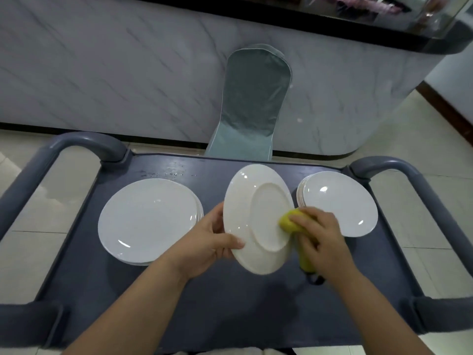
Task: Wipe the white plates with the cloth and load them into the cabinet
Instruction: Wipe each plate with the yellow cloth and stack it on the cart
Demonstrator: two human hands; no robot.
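Plate [258,219] held tilted, underside up, over cart [179,290] centre; stacks [146,219] at 9 and 3 o'clock. Left hand [212,242] fingers clamp its rim; right hand [322,239] fingers clamp cloth [289,221]. Risk: wiping pressure could lever it out of the one-edge grip.

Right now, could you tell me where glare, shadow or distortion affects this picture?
Head view: small glints on the left stack of plates and the right stack; a soft shadow on the cart top below the held plate; wide-angle lens bows the cart handle.
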